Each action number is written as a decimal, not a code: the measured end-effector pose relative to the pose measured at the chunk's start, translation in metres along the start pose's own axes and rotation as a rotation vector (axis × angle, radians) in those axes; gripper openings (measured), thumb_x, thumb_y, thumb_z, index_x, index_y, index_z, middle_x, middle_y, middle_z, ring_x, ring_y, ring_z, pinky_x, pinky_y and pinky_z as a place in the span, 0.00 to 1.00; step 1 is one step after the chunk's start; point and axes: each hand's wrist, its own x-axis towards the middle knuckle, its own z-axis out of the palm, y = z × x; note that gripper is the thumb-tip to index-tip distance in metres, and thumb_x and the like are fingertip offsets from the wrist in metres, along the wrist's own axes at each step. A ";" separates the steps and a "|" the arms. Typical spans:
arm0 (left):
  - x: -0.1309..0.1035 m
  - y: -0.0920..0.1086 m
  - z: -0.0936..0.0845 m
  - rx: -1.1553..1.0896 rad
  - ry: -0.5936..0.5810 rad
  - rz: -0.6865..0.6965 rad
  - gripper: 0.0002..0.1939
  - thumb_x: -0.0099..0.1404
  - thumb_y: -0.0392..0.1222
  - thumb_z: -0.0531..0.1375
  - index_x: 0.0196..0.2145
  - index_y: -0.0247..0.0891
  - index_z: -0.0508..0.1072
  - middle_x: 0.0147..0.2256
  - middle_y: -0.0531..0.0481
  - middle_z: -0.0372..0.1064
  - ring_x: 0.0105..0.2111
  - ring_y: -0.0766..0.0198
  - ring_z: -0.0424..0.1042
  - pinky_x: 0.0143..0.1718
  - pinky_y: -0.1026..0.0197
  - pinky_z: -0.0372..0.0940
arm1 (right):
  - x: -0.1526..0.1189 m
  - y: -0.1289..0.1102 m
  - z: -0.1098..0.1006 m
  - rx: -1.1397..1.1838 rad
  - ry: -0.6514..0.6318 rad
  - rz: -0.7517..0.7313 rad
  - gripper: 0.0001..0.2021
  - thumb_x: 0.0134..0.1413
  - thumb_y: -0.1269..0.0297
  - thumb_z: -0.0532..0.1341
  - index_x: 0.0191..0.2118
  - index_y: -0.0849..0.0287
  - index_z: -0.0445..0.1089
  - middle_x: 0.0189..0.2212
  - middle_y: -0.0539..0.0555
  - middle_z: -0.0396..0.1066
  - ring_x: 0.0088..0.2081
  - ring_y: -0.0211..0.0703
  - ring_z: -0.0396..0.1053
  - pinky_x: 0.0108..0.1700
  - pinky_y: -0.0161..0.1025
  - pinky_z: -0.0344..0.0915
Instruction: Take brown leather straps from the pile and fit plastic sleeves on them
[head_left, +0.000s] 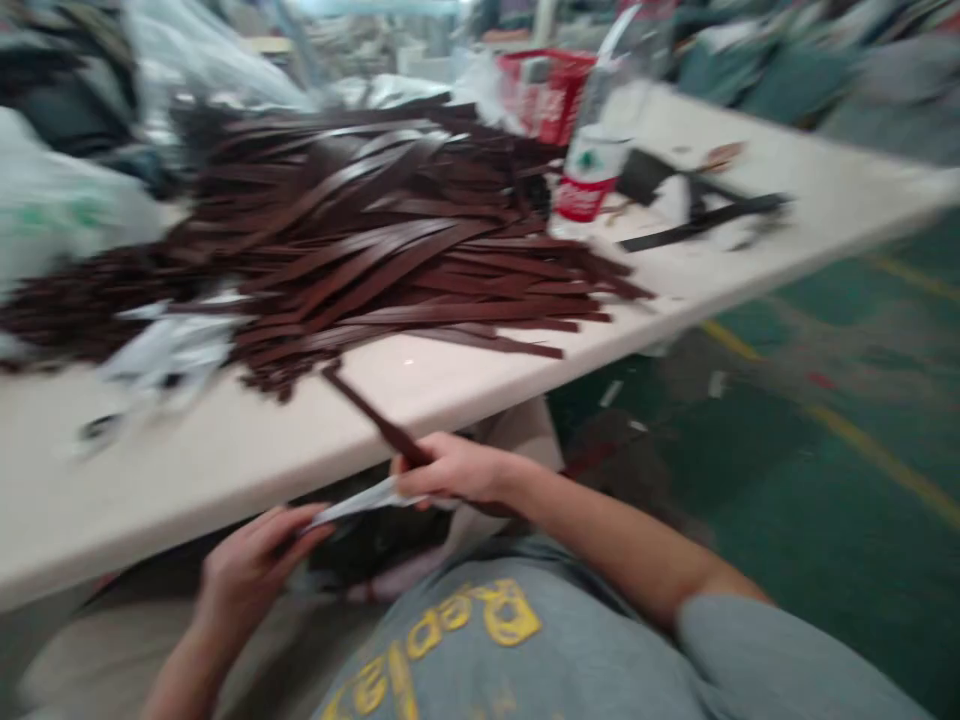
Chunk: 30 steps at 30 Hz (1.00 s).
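The right hand (457,470) is pinching a brown strap (375,420), the left hand (251,570) is gripping a pale strip (360,503); next, probably sliding them together.

Big pile of brown strips (390,240) blocks table (225,450) from 10 to 1 o'clock. White scraps (161,355) clutter at 10. Bottle (592,170) and red basket (544,90) crowd 1. Bare table strip along near edge at 11–12; open green floor (825,470) at 3.
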 end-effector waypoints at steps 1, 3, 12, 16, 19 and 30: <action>-0.006 0.001 -0.003 0.051 -0.027 -0.028 0.10 0.67 0.47 0.60 0.33 0.46 0.81 0.23 0.52 0.75 0.19 0.64 0.71 0.20 0.65 0.65 | -0.001 0.001 -0.006 0.021 0.029 -0.011 0.13 0.47 0.58 0.70 0.26 0.59 0.68 0.16 0.41 0.62 0.18 0.28 0.49 0.20 0.30 0.43; -0.010 -0.009 -0.004 0.106 -0.099 -0.119 0.13 0.69 0.48 0.58 0.34 0.42 0.81 0.25 0.50 0.76 0.23 0.66 0.73 0.26 0.67 0.67 | 0.007 0.007 -0.018 0.052 0.056 -0.009 0.15 0.51 0.54 0.69 0.29 0.58 0.65 0.17 0.40 0.58 0.18 0.28 0.47 0.20 0.32 0.41; -0.058 -0.013 -0.041 0.115 0.441 -0.619 0.18 0.67 0.52 0.57 0.26 0.39 0.76 0.30 0.48 0.76 0.34 0.60 0.74 0.40 0.60 0.69 | 0.042 0.012 0.005 -0.045 0.086 0.076 0.19 0.41 0.50 0.72 0.29 0.59 0.68 0.20 0.46 0.66 0.17 0.28 0.47 0.19 0.34 0.39; -0.053 0.027 -0.006 -0.262 0.155 -0.648 0.20 0.65 0.56 0.58 0.26 0.38 0.78 0.28 0.48 0.76 0.31 0.60 0.73 0.36 0.59 0.67 | 0.061 0.017 0.028 -0.106 0.064 0.094 0.17 0.39 0.51 0.71 0.29 0.60 0.71 0.17 0.41 0.57 0.18 0.29 0.47 0.20 0.34 0.42; -0.037 0.037 0.034 -0.622 0.170 -0.754 0.23 0.56 0.61 0.65 0.36 0.36 0.80 0.33 0.45 0.78 0.34 0.57 0.74 0.36 0.59 0.68 | 0.071 0.020 0.042 -0.154 0.027 0.085 0.17 0.39 0.51 0.71 0.30 0.60 0.72 0.18 0.43 0.59 0.19 0.30 0.49 0.21 0.34 0.44; -0.024 0.033 0.067 -0.904 0.187 -0.953 0.15 0.52 0.50 0.69 0.30 0.33 0.81 0.25 0.50 0.74 0.27 0.65 0.68 0.35 0.61 0.64 | 0.086 0.038 0.038 -0.310 0.101 0.057 0.17 0.38 0.51 0.68 0.29 0.59 0.72 0.20 0.45 0.62 0.21 0.33 0.54 0.23 0.34 0.51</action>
